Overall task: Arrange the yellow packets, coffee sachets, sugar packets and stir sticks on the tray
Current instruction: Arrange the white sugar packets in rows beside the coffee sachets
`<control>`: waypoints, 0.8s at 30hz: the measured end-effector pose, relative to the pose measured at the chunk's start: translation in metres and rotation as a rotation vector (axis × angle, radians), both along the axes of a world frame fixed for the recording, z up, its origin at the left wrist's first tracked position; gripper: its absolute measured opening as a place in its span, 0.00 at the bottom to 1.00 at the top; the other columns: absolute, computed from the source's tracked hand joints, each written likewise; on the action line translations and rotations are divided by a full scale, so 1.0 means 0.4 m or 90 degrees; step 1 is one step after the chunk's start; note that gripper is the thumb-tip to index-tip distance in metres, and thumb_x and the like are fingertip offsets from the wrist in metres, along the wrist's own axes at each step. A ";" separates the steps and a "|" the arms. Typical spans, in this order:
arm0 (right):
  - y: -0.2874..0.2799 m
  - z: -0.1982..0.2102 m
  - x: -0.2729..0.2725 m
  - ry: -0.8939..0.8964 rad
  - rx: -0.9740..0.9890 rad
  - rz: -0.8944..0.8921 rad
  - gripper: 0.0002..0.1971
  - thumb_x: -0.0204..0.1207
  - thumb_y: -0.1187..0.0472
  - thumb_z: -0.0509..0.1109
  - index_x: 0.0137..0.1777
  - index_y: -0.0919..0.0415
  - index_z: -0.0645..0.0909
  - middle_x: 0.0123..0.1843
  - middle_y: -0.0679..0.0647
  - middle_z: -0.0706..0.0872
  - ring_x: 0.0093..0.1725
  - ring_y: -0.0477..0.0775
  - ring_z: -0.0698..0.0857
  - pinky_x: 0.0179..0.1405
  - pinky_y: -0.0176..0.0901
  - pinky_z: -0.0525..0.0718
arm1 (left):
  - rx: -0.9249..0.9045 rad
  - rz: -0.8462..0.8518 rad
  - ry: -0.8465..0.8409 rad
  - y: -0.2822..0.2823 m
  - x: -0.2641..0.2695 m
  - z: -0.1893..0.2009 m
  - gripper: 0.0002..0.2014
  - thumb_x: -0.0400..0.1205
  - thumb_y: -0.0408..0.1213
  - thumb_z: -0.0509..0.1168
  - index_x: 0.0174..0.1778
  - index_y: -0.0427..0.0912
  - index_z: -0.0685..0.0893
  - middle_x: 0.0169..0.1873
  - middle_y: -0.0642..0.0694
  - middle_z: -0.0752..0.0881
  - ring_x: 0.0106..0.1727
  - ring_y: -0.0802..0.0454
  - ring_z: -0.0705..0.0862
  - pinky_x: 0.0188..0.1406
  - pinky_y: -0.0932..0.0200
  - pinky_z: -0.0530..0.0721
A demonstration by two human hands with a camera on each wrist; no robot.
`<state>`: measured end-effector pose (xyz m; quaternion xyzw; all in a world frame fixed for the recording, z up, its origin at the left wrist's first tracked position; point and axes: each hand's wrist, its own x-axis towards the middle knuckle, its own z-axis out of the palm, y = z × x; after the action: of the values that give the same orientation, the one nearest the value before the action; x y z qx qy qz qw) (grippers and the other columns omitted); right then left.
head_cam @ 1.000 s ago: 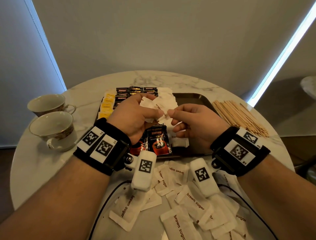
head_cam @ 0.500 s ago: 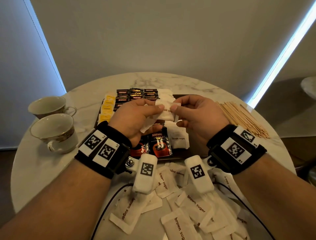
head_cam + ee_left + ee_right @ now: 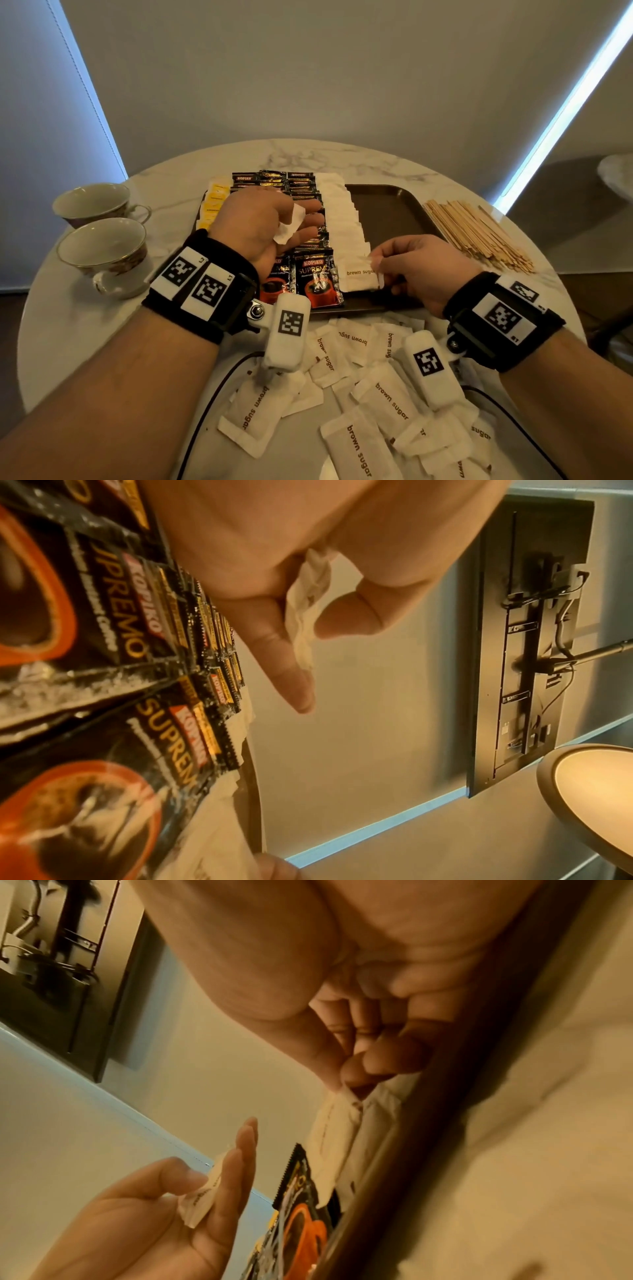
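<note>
My right hand (image 3: 416, 270) is pinching a sugar packet (image 3: 358, 275) at the tray's (image 3: 390, 209) 6 o'clock edge while my left hand (image 3: 263, 222) is holding another packet (image 3: 289, 224) at 9 o'clock.

Two teacups sit on the left part of the round marble table (image 3: 342, 154). The farther cup (image 3: 92, 202) has its handle pointing right; the nearer cup (image 3: 106, 253) stands just beside it, closer to the table's edge, with a gilt rim and a patterned band. Behind the table rises a plain grey wall (image 3: 325, 68), flanked by blinds edged with bright strips of light. In the left wrist view a dark wall-mounted panel (image 3: 527, 642) carries brackets and cables, with a second round tabletop (image 3: 596, 799) below it.
</note>
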<state>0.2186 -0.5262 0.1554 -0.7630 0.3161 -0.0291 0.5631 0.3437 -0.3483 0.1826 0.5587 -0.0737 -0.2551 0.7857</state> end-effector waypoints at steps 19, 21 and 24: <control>0.023 0.016 0.007 -0.120 -0.032 -0.009 0.07 0.75 0.63 0.80 0.50 0.63 0.88 0.40 0.58 0.91 0.37 0.54 0.89 0.40 0.46 0.89 | -0.072 -0.029 0.028 -0.004 -0.006 -0.003 0.24 0.77 0.11 0.44 0.63 0.33 0.73 0.52 0.27 0.92 0.52 0.33 0.94 0.55 0.46 0.93; 0.035 0.022 0.014 -0.087 -0.003 0.037 0.08 0.77 0.62 0.79 0.51 0.67 0.87 0.38 0.58 0.90 0.36 0.55 0.89 0.38 0.45 0.90 | -0.070 -0.048 0.023 -0.004 -0.008 -0.005 0.24 0.77 0.11 0.43 0.64 0.29 0.74 0.52 0.27 0.92 0.52 0.33 0.94 0.56 0.45 0.93; 0.043 0.027 0.025 -0.010 0.015 0.078 0.10 0.80 0.62 0.77 0.54 0.70 0.86 0.39 0.61 0.89 0.36 0.55 0.90 0.39 0.46 0.91 | -0.054 -0.074 0.003 -0.004 -0.015 -0.006 0.21 0.77 0.11 0.44 0.56 0.31 0.76 0.53 0.25 0.91 0.53 0.32 0.94 0.54 0.45 0.94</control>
<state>0.2285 -0.5088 0.1662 -0.7739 0.2649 0.0028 0.5753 0.3376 -0.3500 0.1802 0.5189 -0.1146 -0.2981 0.7930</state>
